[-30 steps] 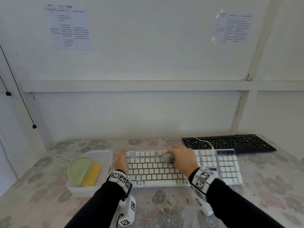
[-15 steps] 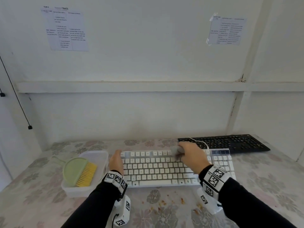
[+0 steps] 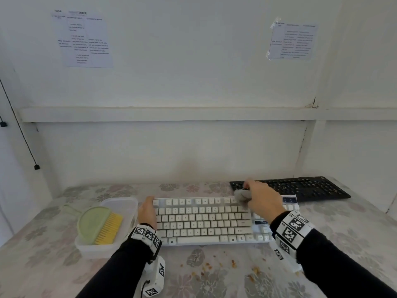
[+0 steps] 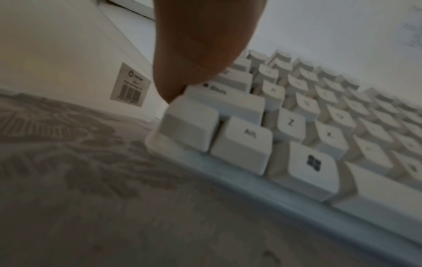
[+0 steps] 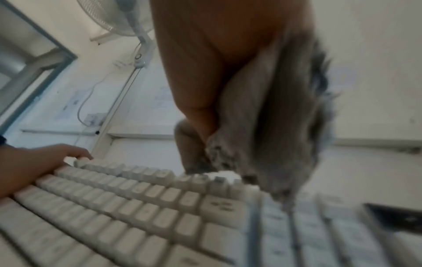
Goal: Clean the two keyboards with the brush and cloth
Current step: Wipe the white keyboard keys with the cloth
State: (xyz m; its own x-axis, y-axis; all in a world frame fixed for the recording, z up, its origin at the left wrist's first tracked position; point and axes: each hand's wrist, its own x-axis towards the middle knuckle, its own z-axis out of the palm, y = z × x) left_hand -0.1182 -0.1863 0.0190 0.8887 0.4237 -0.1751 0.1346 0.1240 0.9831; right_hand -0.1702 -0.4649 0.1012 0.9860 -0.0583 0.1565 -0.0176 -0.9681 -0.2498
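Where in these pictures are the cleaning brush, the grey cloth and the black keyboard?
brush [image 3: 107, 227]: head view, on its yellow bristles, in the clear tub.
cloth [image 3: 242, 195]: head view, on the grey wad the right hand [image 3: 261, 200] grips.
black keyboard [image 3: 311, 188]: head view, middle of its keys.

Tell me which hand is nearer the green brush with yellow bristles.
Left. The left hand rests on the white keyboard's left end, beside the clear tub holding the green brush. The right hand holds the grey cloth toward the keyboard's far right.
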